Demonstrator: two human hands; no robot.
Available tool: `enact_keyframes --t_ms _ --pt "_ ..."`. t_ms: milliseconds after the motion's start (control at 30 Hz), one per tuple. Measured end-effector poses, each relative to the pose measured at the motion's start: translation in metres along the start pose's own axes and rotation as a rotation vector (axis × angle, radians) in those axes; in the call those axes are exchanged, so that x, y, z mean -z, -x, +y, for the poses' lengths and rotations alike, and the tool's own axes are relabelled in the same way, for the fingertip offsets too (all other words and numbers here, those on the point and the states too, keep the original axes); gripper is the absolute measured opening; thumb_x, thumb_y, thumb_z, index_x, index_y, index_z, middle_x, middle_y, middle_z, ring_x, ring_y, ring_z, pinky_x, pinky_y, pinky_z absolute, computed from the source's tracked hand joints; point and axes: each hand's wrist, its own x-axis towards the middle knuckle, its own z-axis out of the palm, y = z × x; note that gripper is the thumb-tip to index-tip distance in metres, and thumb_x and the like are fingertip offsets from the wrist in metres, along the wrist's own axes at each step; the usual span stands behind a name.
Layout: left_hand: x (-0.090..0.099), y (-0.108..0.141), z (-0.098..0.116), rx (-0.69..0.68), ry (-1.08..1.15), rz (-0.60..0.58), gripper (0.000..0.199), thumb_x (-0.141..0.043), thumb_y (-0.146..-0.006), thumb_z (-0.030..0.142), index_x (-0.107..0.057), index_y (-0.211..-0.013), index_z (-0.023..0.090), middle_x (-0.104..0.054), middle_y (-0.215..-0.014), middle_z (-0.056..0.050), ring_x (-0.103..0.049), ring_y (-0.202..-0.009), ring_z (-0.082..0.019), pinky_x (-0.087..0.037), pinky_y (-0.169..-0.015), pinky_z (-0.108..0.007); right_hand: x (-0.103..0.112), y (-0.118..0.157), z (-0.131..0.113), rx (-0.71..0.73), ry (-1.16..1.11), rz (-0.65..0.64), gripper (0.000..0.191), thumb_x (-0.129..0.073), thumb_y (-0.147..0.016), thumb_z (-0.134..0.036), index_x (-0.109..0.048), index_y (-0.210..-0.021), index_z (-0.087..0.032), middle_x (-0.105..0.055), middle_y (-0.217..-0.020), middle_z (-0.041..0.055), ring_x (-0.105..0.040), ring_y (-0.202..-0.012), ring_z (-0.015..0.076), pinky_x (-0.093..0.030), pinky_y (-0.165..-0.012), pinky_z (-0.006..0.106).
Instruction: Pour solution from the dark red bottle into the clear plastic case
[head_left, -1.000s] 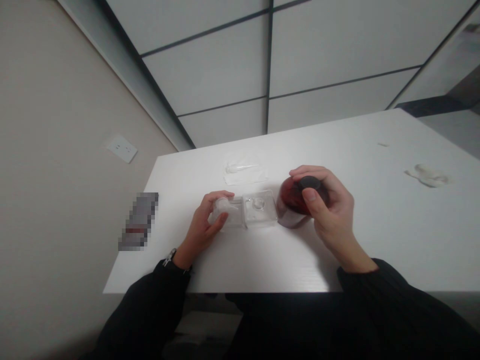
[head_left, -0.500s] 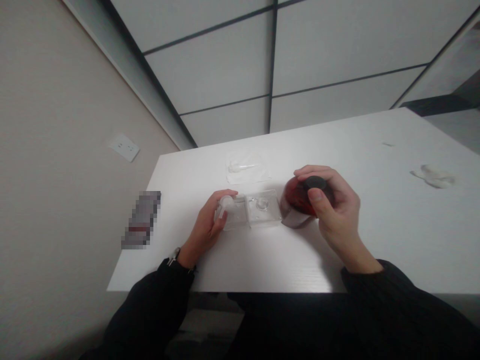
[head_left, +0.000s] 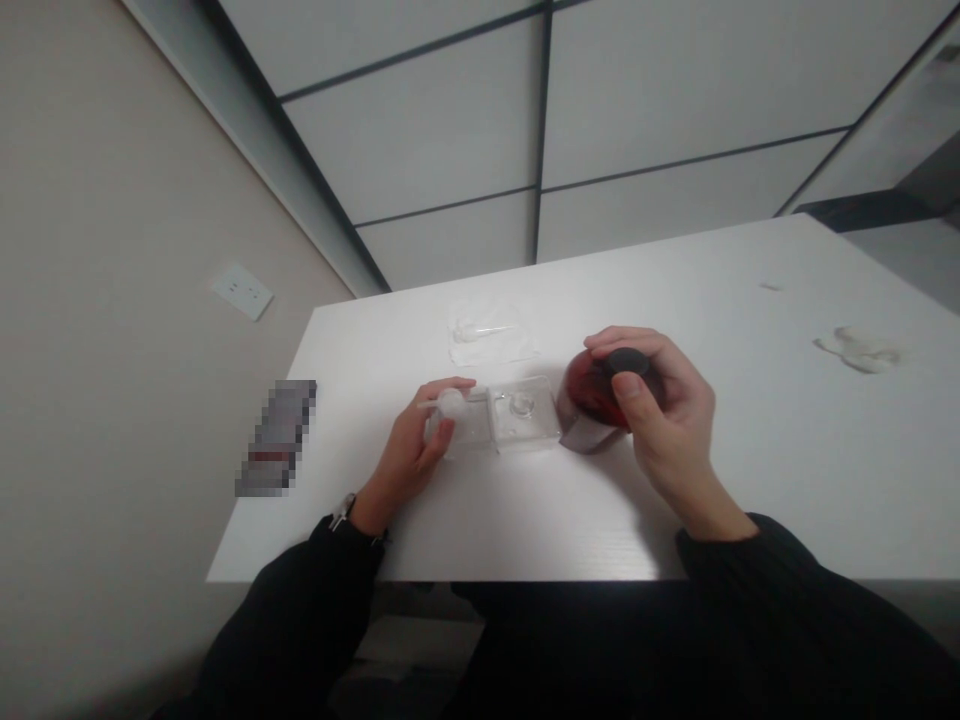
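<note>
A clear two-section plastic container (head_left: 517,425) sits on the white table in front of me. A white pump head (head_left: 451,404) tops its left section, the spout pointing left. The right section has a round opening with nothing fitted in it. My left hand (head_left: 412,430) is wrapped around the container's left end, thumb in front and fingers behind. My right hand (head_left: 675,420) grips a dark red bottle (head_left: 592,390) with a black cap, just right of the container. Its thumb lies against the cap. Whether the bottle's base touches the table I cannot tell.
Behind the container lies a clear packet (head_left: 491,335) with what looks like another pump inside. A pixelated object (head_left: 277,438) is at the table's left edge. Crumpled white tissue (head_left: 861,350) and a small scrap (head_left: 771,287) lie to the right. A wall socket (head_left: 244,291) is at left.
The pump head's spout has turned from pointing toward me to pointing left. Both hands keep their holds, and the whole view has shifted slightly.
</note>
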Motion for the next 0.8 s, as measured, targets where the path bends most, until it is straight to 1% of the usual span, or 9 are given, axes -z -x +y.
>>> enact_keyframes --t_ms 67,133,233,367,433,533,633,700,800 --pt "0.0002 -0.0001 0.0004 -0.01 0.001 -0.018 0.04 -0.046 -0.114 0.055 -0.066 -0.131 0.025 -0.073 -0.138 -0.013 -0.068 -0.132 -0.028 -0.052 -0.115 -0.051 -0.0002 -0.0002 0.0 0.001 -0.004 0.0 0.027 -0.073 -0.099 -0.055 -0.076 -0.1 -0.028 -0.079 -0.106 0.0065 -0.071 -0.105 0.0262 -0.057 -0.094 0.045" --pt "0.0001 0.0003 0.001 -0.017 0.013 -0.016 0.04 -0.052 -0.111 0.057 -0.062 -0.134 0.026 -0.073 -0.139 -0.012 -0.069 -0.132 -0.028 -0.054 -0.112 -0.049 -0.0004 -0.0003 -0.0002 0.001 -0.007 0.001 0.027 -0.073 -0.099 -0.054 -0.077 -0.1 -0.028 -0.079 -0.106 0.0062 -0.071 -0.105 0.0259 -0.057 -0.094 0.045" --pt "0.0001 0.0009 0.002 -0.004 0.019 -0.001 0.037 -0.056 -0.111 0.052 -0.055 -0.138 0.027 -0.072 -0.14 -0.012 -0.069 -0.131 -0.026 -0.056 -0.108 -0.047 -0.0006 -0.0006 -0.0007 0.003 -0.001 0.005 0.028 -0.073 -0.099 -0.056 -0.076 -0.099 -0.028 -0.079 -0.106 0.0061 -0.072 -0.104 0.0259 -0.058 -0.094 0.045" --pt "0.0003 -0.0001 0.0016 0.009 0.007 -0.027 0.038 -0.046 -0.114 0.054 -0.064 -0.132 0.025 -0.073 -0.137 -0.013 -0.07 -0.128 -0.027 -0.054 -0.11 -0.049 -0.0008 -0.0007 -0.0008 -0.014 0.023 0.009 0.033 -0.072 -0.097 -0.061 -0.074 -0.096 -0.028 -0.079 -0.105 0.0065 -0.072 -0.104 0.0267 -0.059 -0.094 0.047" --pt "0.0 -0.0003 0.0002 0.004 0.019 -0.031 0.042 -0.05 -0.111 0.059 -0.062 -0.131 0.025 -0.073 -0.136 -0.013 -0.07 -0.128 -0.028 -0.054 -0.11 -0.049 -0.0008 -0.0006 -0.0005 -0.018 0.021 0.009 0.033 -0.072 -0.097 -0.061 -0.074 -0.096 -0.028 -0.079 -0.105 0.0068 -0.072 -0.104 0.0268 -0.059 -0.094 0.047" --pt "-0.001 0.0009 -0.0015 0.013 0.038 -0.007 0.041 -0.059 -0.108 0.057 -0.053 -0.134 0.025 -0.073 -0.139 -0.014 -0.071 -0.128 -0.028 -0.056 -0.109 -0.05 -0.0004 -0.0003 0.0003 -0.015 0.007 0.007 0.032 -0.072 -0.097 -0.06 -0.074 -0.096 -0.028 -0.078 -0.105 0.007 -0.072 -0.104 0.0274 -0.058 -0.094 0.047" --pt "-0.0015 0.0027 -0.0017 0.032 0.034 0.0 0.034 -0.052 -0.112 0.052 -0.057 -0.134 0.026 -0.072 -0.141 -0.013 -0.068 -0.133 -0.028 -0.053 -0.114 -0.051 0.0001 0.0 0.0006 -0.02 -0.004 -0.001 0.031 -0.072 -0.098 -0.059 -0.074 -0.098 -0.028 -0.078 -0.106 0.0072 -0.072 -0.105 0.028 -0.058 -0.095 0.048" --pt "-0.0015 0.0035 -0.0015 0.04 0.029 -0.009 0.037 -0.045 -0.114 0.053 -0.062 -0.134 0.026 -0.072 -0.142 -0.013 -0.067 -0.136 -0.028 -0.051 -0.117 -0.052 0.0002 0.0001 0.0006 -0.019 -0.003 -0.006 0.03 -0.072 -0.098 -0.058 -0.074 -0.098 -0.028 -0.078 -0.107 0.0072 -0.071 -0.105 0.0278 -0.057 -0.096 0.048" --pt "-0.0014 0.004 -0.0009 0.046 0.04 -0.006 0.041 -0.051 -0.112 0.056 -0.06 -0.137 0.026 -0.071 -0.143 -0.014 -0.068 -0.135 -0.028 -0.053 -0.116 -0.051 0.0002 0.0002 0.0007 -0.01 -0.014 -0.007 0.028 -0.073 -0.099 -0.056 -0.075 -0.099 -0.028 -0.078 -0.107 0.0068 -0.071 -0.106 0.0268 -0.056 -0.096 0.046"
